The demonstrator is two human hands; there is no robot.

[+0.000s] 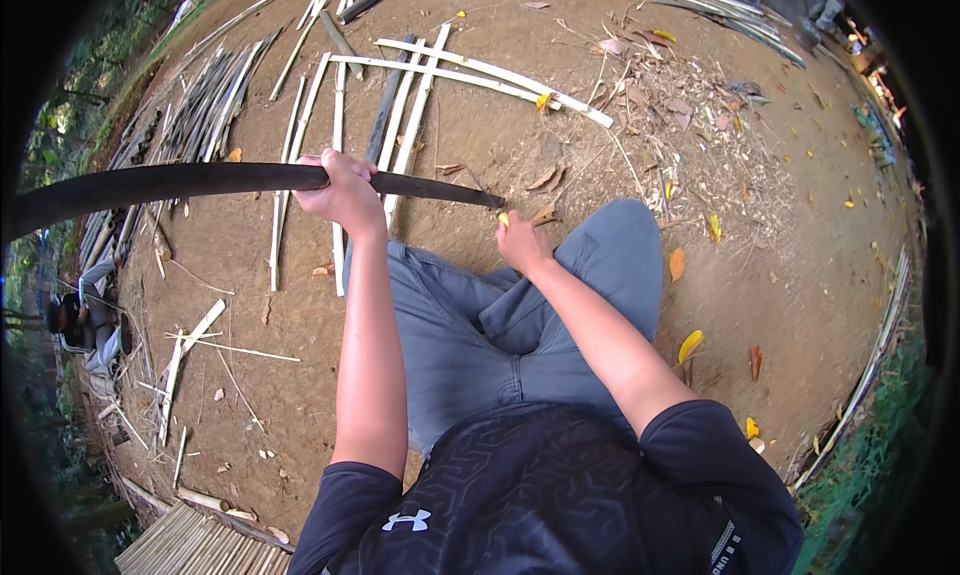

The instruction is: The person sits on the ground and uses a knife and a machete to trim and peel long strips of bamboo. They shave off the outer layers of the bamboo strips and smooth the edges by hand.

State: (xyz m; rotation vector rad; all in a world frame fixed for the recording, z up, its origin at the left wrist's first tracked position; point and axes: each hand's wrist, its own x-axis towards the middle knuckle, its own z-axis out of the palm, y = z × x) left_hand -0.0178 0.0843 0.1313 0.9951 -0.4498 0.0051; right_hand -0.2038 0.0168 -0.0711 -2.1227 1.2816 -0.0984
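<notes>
I sit on the ground with my legs folded in grey trousers (440,315). My left hand (345,192) is closed around a long, dark, slightly curved strip (170,182) that looks like split bamboo or wood. The strip runs across in front of me, from the far left rim to a narrow end just beyond my right hand. Close to that end, my right hand (523,243) is closed on a small yellow-handled tool (503,218). Only a bit of yellow shows past the fingers; the rest of the tool is hidden, so its kind cannot be made out.
Pale split strips (415,125) lie on the bare soil ahead. A pile of thin poles (215,100) is at the far left. Shavings and dry leaves (685,125) litter the far right. A slatted mat (190,543) lies at the lower left. Another person (95,325) is at the left rim.
</notes>
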